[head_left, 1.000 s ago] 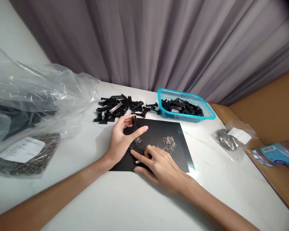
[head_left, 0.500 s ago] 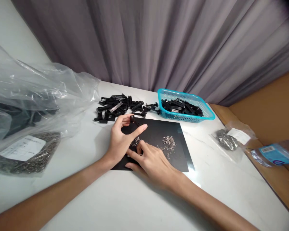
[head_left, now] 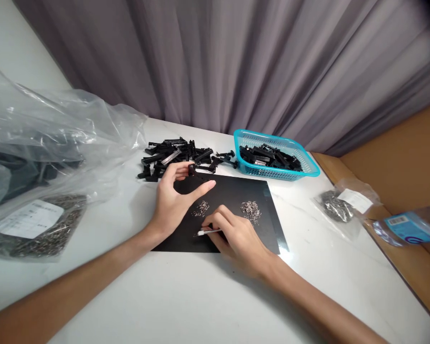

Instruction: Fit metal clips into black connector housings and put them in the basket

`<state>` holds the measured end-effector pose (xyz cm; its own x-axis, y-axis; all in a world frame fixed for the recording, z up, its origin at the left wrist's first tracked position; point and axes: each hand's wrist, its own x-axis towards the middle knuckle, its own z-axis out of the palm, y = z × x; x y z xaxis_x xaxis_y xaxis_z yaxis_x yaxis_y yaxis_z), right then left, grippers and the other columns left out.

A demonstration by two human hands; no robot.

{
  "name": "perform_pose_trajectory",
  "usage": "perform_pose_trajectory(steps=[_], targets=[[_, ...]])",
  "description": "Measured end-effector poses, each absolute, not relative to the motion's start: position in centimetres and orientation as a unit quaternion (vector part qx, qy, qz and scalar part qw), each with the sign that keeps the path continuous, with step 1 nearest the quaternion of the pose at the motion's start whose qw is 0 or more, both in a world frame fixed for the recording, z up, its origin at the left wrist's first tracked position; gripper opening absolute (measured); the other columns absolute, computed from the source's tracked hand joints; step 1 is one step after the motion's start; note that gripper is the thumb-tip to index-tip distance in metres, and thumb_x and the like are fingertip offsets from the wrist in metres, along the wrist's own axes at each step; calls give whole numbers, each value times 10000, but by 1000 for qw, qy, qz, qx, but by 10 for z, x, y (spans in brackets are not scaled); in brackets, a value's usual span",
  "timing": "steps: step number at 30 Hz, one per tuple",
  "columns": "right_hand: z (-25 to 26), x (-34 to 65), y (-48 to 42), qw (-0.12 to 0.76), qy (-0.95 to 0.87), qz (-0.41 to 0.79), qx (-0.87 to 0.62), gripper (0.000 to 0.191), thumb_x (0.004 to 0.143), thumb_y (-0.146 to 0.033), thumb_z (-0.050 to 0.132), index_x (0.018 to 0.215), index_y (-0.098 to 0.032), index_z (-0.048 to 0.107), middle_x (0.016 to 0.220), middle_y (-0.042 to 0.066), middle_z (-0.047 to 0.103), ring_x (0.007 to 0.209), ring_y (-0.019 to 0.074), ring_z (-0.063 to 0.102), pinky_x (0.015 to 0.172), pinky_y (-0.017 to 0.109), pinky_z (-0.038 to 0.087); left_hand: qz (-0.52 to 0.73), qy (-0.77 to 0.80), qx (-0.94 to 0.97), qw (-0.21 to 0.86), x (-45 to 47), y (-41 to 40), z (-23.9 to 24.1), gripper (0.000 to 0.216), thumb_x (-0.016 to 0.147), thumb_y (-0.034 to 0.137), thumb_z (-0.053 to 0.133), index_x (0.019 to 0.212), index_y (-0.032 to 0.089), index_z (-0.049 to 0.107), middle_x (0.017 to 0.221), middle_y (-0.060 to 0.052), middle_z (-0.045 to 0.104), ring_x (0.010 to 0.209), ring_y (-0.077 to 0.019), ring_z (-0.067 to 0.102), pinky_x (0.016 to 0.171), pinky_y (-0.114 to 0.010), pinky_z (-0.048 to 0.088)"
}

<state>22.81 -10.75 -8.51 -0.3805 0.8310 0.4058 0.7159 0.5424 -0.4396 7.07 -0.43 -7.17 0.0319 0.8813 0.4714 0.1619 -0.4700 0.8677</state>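
My left hand (head_left: pixel 175 193) is closed on a long black plastic part (head_left: pixel 194 171), raised above the far left side of a black mat (head_left: pixel 229 191). The part's lower end is hard to make out against the mat. Low over the mat's near half, my right hand (head_left: pixel 234 234) pinches a slim tool with a white end (head_left: pixel 205 232), which points left. Beyond its fingers lies a small heap of tiny metal pieces (head_left: pixel 201 208). A larger heap of similar metal pieces (head_left: pixel 251 210) sits to the right, partly behind the hand.
Loose black parts (head_left: pixel 172 155) are piled behind the mat. A blue basket (head_left: pixel 311 168) holds more of them. Bags of small metal pieces lie at left (head_left: pixel 57 239) and right (head_left: pixel 335 208). A plastic bottle (head_left: pixel 412 227) lies at the right edge; a large clear bag (head_left: pixel 103 124) stands left.
My right hand has drawn back to the right and towards me, and the white-ended tool now shows in its fingers. My left hand has shifted slightly left with the black part.
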Motion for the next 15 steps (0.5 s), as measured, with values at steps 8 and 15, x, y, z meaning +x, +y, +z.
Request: perform_pose_trajectory(steps=[8, 15], targets=[[-89, 238, -115, 192, -891, 33, -410, 377, 1109, -399, 450, 1409, -232, 605, 747, -14, 655, 616, 146, 559, 644, 311, 339, 543, 400, 669, 312, 71, -7, -69, 547, 705, 365, 909, 1172, 218, 664, 1146, -48, 718, 1114, -234, 661, 1024, -404, 496], [-91, 242, -114, 245, -871, 47, -424, 267, 1112, -240, 425, 1006, -173, 660, 820, 8, 666, 614, 141, 503, 639, 312, 333, 536, 389, 680, 314, 70, -8, -68, 528, 712, 390, 899, 1152, 220, 662, 1106, -42, 716, 1077, -235, 665, 999, -411, 512]])
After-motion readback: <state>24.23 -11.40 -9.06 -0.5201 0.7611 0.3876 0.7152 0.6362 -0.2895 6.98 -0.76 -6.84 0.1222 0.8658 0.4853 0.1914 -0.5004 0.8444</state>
